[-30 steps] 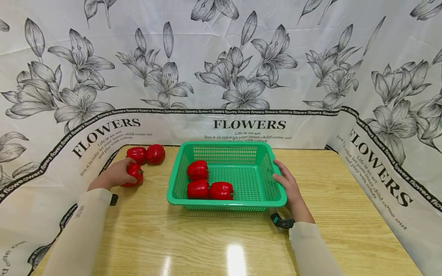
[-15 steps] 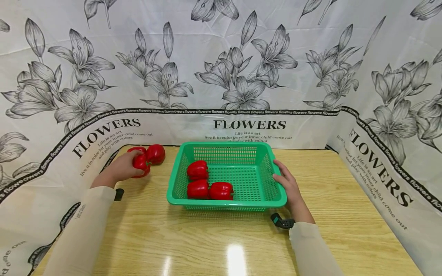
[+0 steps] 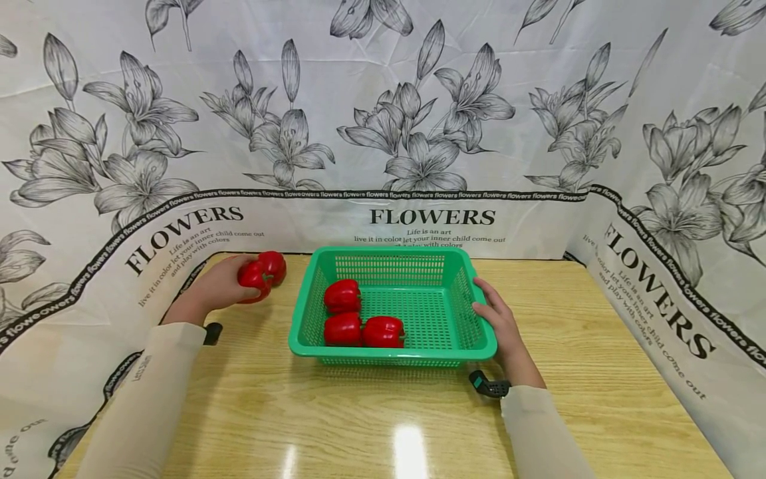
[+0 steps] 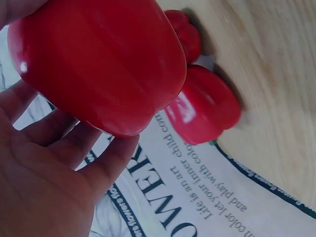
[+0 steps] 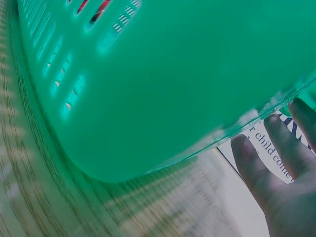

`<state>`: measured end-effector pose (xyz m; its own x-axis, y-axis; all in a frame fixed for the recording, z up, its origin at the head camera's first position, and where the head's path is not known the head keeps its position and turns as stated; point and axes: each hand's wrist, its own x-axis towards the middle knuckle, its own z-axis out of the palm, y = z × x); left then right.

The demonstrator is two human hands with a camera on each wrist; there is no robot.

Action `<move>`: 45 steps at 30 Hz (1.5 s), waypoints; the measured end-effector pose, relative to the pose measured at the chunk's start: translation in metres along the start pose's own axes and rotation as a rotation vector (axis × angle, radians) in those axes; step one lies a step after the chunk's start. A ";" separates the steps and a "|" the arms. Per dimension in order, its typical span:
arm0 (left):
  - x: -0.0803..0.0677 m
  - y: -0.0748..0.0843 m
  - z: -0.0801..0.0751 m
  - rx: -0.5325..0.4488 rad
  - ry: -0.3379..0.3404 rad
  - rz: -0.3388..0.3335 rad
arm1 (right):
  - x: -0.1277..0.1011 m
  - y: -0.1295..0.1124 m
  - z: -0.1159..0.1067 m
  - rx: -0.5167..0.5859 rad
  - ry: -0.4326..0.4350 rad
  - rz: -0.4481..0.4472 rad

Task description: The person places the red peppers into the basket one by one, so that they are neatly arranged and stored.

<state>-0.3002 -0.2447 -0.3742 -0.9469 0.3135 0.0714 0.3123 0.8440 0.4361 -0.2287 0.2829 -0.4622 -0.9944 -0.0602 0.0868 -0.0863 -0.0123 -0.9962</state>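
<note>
In the head view my left hand (image 3: 224,285) grips a red bell pepper (image 3: 255,279) at the back left of the table. The left wrist view shows that pepper (image 4: 103,64) large, with fingers curled under one side. Just beyond it a second red pepper (image 3: 273,266) lies on the table; a third pepper (image 4: 205,106) shows only in the left wrist view, hidden behind my hand in the head view. At the right rim of a green plastic basket (image 3: 391,352), my right hand (image 3: 501,320) holds the edge, thumb and a finger on the rim.
Three red peppers (image 3: 343,329) lie in the left part of the basket. A flower-printed white curtain (image 3: 419,146) stands behind the wooden table (image 3: 335,419) and along both its sides. Each wrist wears a black band (image 3: 491,384).
My left hand has carried the pepper to the right and slightly away from me, now covering the pepper that lay behind. The right hand and basket have stayed put.
</note>
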 end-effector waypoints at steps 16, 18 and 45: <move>0.001 0.040 -0.012 -0.038 -0.010 0.050 | -0.001 0.000 0.000 0.004 0.008 -0.001; 0.002 0.044 -0.013 -0.041 -0.015 0.051 | -0.001 0.000 -0.001 0.010 0.007 -0.003; 0.005 0.091 -0.013 -0.055 -0.011 0.144 | 0.000 0.000 -0.001 0.024 -0.013 -0.010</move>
<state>-0.2777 -0.1716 -0.3224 -0.8917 0.4344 0.1269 0.4397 0.7650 0.4706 -0.2283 0.2836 -0.4620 -0.9926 -0.0725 0.0971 -0.0946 -0.0368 -0.9948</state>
